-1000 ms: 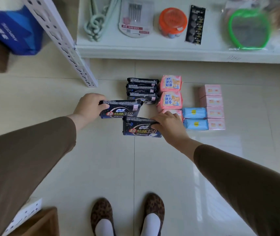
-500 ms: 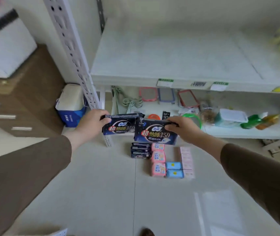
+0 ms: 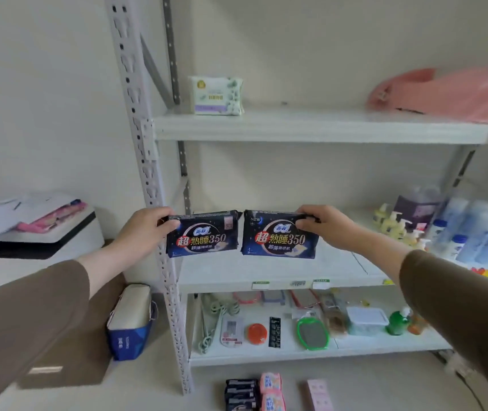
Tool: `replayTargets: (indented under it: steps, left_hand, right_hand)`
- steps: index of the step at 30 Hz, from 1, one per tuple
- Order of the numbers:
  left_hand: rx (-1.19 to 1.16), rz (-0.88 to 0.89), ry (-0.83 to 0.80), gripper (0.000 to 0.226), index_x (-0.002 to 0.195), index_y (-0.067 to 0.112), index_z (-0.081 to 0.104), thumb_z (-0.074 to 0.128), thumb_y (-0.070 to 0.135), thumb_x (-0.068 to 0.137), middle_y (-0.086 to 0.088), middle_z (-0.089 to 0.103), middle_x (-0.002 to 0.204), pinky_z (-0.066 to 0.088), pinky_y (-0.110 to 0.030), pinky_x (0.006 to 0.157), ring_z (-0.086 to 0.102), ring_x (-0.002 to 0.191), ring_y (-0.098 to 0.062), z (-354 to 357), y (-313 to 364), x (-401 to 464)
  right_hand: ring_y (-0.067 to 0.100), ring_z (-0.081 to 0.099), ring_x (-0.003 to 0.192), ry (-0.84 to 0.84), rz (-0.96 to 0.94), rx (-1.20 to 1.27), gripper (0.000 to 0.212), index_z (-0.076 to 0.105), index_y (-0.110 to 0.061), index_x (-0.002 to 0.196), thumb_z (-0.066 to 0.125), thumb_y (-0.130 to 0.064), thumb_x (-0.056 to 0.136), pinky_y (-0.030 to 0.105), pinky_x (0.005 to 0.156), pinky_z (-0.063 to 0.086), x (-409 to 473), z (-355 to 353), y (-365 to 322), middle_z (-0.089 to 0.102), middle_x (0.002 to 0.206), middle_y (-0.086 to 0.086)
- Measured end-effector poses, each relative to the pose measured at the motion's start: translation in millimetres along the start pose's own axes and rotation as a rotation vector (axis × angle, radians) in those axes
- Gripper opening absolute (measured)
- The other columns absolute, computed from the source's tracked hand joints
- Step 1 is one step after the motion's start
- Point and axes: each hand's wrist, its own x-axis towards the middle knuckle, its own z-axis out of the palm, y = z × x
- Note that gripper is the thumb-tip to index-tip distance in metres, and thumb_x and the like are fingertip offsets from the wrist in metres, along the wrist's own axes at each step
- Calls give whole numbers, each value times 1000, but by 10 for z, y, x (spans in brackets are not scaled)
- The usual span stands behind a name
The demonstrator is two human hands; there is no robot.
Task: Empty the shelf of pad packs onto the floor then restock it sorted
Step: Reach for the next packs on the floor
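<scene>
Having just come up from the floor, the left hand (image 3: pixel 145 229) and right hand (image 3: pixel 322 225) are each pinching a dark pad pack (image 3: pixel 202 235) (image 3: pixel 278 237) mid-frame before the middle shelf (image 3: pixel 281 269), so restocking is beginning while other packs (image 3: pixel 241 394) are waiting at bottom centre.

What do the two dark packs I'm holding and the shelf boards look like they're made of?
Left dark pack and right dark pack: apparently thin glossy plastic film, printed, with crimped top seams. Middle shelf board and rack upright: likely painted metal, smooth off-white, the upright punched with slots.
</scene>
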Motion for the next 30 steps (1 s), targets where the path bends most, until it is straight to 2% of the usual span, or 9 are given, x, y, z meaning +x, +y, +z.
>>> replayTargets:
  steps: [5, 8, 10, 12, 17, 22, 24, 26, 30]
  left_hand:
    - [1, 76, 58, 24, 88, 16, 66, 56, 36, 96, -5, 70, 82, 46, -36, 66, 64, 78, -29, -554, 558, 225]
    - [-19, 144, 85, 21, 87, 19, 68, 56, 32, 97, -2, 70, 80, 42, -34, 64, 63, 76, -24, -770, 928, 327]
    - [-26, 175, 100, 19, 85, 20, 68, 57, 31, 97, 0, 69, 78, 41, -33, 63, 62, 75, -23, -854, 1150, 408]
    - [-21, 198, 115, 18, 87, 20, 70, 58, 29, 96, 1, 70, 81, 41, -33, 66, 62, 79, -22, -896, 1350, 525]
    - [16, 237, 147, 16, 90, 20, 71, 60, 30, 96, 5, 68, 82, 39, -30, 62, 59, 76, -15, -877, 1889, 991]
    - [27, 256, 177, 16, 90, 18, 74, 64, 30, 93, -1, 72, 84, 51, -41, 78, 66, 84, -25, -749, 2371, 1704]
    - [12, 254, 204, 15, 90, 18, 74, 65, 30, 93, -3, 72, 84, 51, -37, 74, 66, 84, -27, -692, 2552, 1977]
    - [51, 261, 224, 17, 86, 17, 73, 65, 31, 92, -4, 71, 81, 46, -34, 68, 64, 80, -28, -638, 2704, 2235]
    - [103, 240, 224, 16, 85, 19, 73, 66, 31, 92, 5, 69, 79, 42, -28, 63, 62, 75, -17, -586, 2889, 2646]
  right_hand:
    - [17, 62, 81, 105, -47, -26, 5, 64, -20, 99, 60, -20, 96, 32, 72, 48, -68, -735, -506, 70, 90, 0]
    - [13, 64, 80, 142, -83, -34, 6, 64, -17, 101, 60, -18, 96, 26, 70, 48, -80, -1062, -722, 71, 95, 2]
    - [16, 67, 83, 157, -94, -36, 5, 63, -17, 100, 60, -20, 96, 29, 71, 52, -54, -1247, -791, 72, 96, 4]
    - [21, 69, 88, 173, -113, -51, 4, 63, -19, 98, 61, -22, 96, 39, 77, 54, -2, -1430, -818, 72, 95, 3]
    - [23, 70, 87, 184, -164, -67, 2, 64, -25, 94, 62, -28, 94, 44, 82, 53, 210, -1978, -715, 73, 91, 3]
    - [16, 65, 76, 212, -210, -83, 4, 63, -21, 91, 63, -20, 95, 35, 73, 50, 546, -2570, -403, 72, 84, 4]
    - [15, 65, 75, 224, -225, -98, 6, 63, -24, 89, 64, -21, 95, 32, 71, 50, 722, -2767, -288, 71, 80, -3]
    - [16, 67, 78, 220, -240, -76, 5, 64, -24, 90, 64, -21, 94, 34, 73, 52, 917, -2917, -197, 73, 84, -1]
    - [15, 64, 75, 228, -272, -50, 3, 64, -18, 93, 64, -20, 94, 31, 68, 49, 1317, -3062, -113, 73, 89, 6]
